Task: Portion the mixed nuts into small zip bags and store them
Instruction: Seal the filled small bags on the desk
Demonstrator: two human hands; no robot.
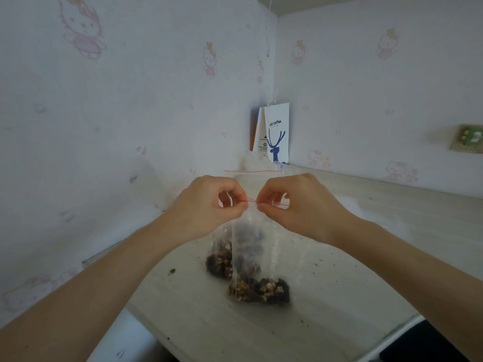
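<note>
A small clear zip bag (261,257) with a red seal line hangs upright above the table, mixed nuts (260,291) heaped in its bottom. My left hand (206,202) pinches the left part of the red zip strip. My right hand (295,202) pinches the strip just to the right of it. Behind the held bag a second clear bag of nuts (219,262) lies on the table, partly hidden. Farther back, another clear bag (252,171) with a red seal line stands near the wall corner; its contents are hard to make out.
The pale wooden table (339,283) carries scattered crumbs and a small green bit (171,271). A white paper coffee bag (275,134) with a blue deer leans in the wall corner. A wall socket (467,138) sits at the right. Wallpapered walls close in at left and back.
</note>
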